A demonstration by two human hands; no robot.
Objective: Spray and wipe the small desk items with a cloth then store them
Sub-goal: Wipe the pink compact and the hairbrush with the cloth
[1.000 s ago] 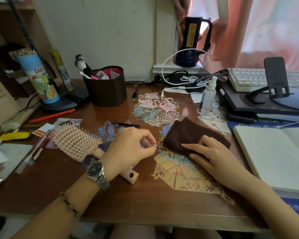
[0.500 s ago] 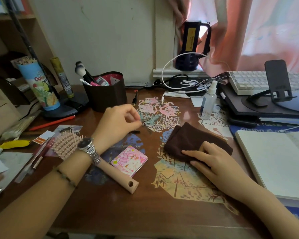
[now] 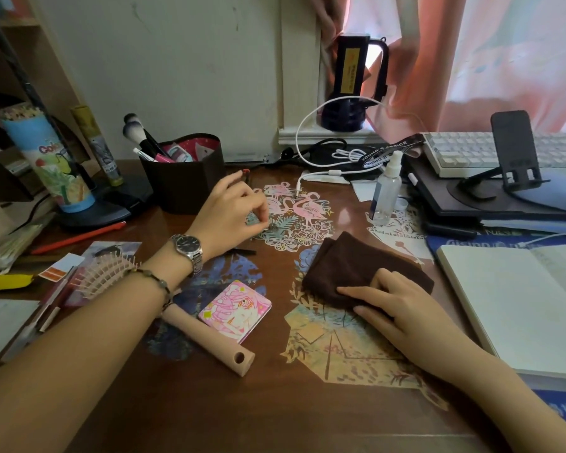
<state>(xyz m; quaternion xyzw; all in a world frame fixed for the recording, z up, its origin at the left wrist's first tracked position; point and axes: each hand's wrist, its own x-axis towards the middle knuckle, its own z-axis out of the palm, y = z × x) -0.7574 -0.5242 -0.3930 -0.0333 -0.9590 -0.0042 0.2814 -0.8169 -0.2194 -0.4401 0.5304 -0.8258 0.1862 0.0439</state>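
My left hand [image 3: 231,212] hovers over the flamingo decal just right of the brown organizer pot [image 3: 190,188] and pinches a small metal item [image 3: 264,227] at its fingertips; most of the item is hidden. The folded brown cloth [image 3: 356,266] lies at the desk's middle, and my right hand [image 3: 392,308] rests flat on its near edge with fingers straight. A clear spray bottle [image 3: 386,191] stands upright behind the cloth. A pink hairbrush [image 3: 206,335], a pink pocket mirror [image 3: 236,310] and a thin black clip [image 3: 244,251] lie on the desk near my left forearm.
An open notebook [image 3: 520,305] fills the right side, with a keyboard [image 3: 464,152] and a phone stand [image 3: 513,152] on stacked books behind it. A coloured-pencil tube [image 3: 49,165], a lamp base and papers crowd the left. White cables lie by the windowsill.
My left hand has carried the small metal item from the cloth's left edge up and left toward the organizer pot, uncovering the pocket mirror. My right hand stays on the cloth.
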